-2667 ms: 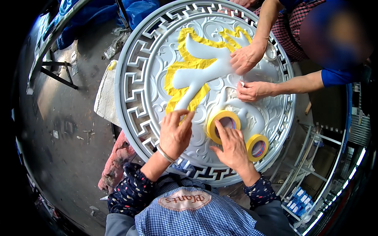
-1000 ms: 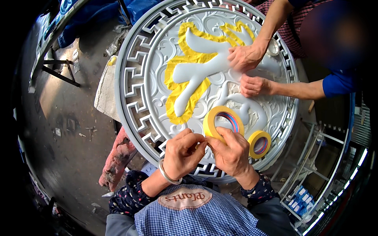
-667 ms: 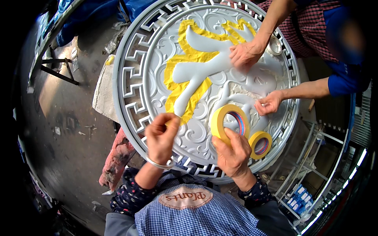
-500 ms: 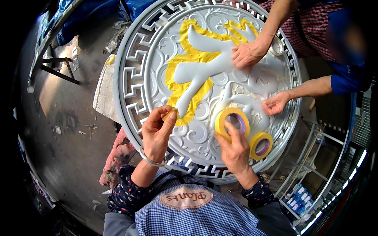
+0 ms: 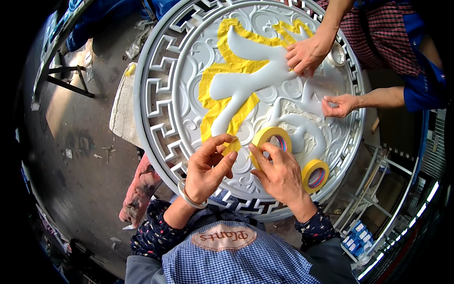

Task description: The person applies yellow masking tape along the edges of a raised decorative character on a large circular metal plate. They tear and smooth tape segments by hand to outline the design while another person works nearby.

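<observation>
While the tape roll (image 5: 270,142) is clamped upright in the right hand (image 5: 280,176) over the relief disc (image 5: 156,123), its free end, pinched in the left hand (image 5: 208,166), should be pulled taut before being pressed down.

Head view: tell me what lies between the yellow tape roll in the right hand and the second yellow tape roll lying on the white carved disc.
In the head view, only bare white relief of the white carved disc and the right hand's knuckles lie between the held yellow tape roll and the second yellow tape roll.
</observation>
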`<state>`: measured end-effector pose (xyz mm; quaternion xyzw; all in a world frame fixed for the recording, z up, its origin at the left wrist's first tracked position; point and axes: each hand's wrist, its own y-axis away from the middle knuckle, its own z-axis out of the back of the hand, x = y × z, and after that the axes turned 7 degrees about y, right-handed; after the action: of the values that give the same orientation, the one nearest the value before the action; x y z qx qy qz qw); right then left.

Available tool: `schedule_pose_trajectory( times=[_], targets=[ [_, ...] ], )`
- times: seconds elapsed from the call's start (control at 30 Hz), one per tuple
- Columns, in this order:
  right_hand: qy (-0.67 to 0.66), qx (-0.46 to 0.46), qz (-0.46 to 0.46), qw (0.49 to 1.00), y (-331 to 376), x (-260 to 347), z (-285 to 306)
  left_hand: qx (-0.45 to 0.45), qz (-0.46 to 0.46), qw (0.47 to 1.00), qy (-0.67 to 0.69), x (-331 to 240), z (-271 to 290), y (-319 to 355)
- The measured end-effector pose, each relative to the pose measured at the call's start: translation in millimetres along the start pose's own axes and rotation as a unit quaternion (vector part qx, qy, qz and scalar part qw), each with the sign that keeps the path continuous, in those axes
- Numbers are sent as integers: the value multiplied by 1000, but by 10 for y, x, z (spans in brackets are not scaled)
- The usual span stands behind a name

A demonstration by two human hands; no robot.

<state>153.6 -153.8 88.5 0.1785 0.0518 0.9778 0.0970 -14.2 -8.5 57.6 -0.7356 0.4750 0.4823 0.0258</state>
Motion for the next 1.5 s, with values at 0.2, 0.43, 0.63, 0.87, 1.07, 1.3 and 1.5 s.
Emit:
schedule_pose_trajectory(
  times=[0.2, 0.43, 0.63, 0.87, 1.07, 1.3, 1.5],
  targets=[
    [27, 49, 30, 998, 59, -38, -168, -6, -7, 999, -38, -28, 30, 5],
    [-210, -66, -101, 970, -68, 6, -47, 9, -6, 997, -80, -34, -8, -3],
    [-465, -49, -186, 864, -390, -28, -4, 64, 25, 994, -88, -12, -83, -54],
    [-384, -108, -187, 898, -501, -114, -63, 27, -25, 981, -189, 93, -147, -269],
    [-353, -154, -206, 900, -676, -306, -187, -3, -42, 979, -197, 197, -253, -577],
    [-388, -190, -253, 865, -769, -538, -332, -94, -23, 977, -190, 117, -137, -852],
    [-383, -216, -283, 852, -914, -677, -455, -46, -224, 884, -407, 205, -123, -901]
  ],
)
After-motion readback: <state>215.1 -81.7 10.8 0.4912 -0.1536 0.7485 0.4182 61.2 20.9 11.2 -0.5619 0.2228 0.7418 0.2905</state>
